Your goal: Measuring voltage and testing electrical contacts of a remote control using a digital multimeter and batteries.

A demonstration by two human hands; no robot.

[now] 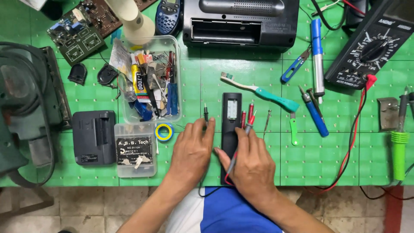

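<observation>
A black remote control [231,113] lies lengthwise on the green mat, its back facing up with a pale open compartment. My right hand [250,166] rests beside and over its lower end and holds a red-tipped test probe [249,126] whose tip points at the remote's right edge. My left hand [192,152] lies on the mat left of the remote, with a black probe [206,114] sticking up past its fingers. Red and black leads run from under my hands toward the table edge.
A clear bin of tools [151,82], a small clear screwdriver box [136,150], a black charger [94,137], a roll of tape [164,132]. A toothbrush [258,91], blue pen tool [315,113], multimeter [370,45], black radio [241,21], green soldering iron [399,149].
</observation>
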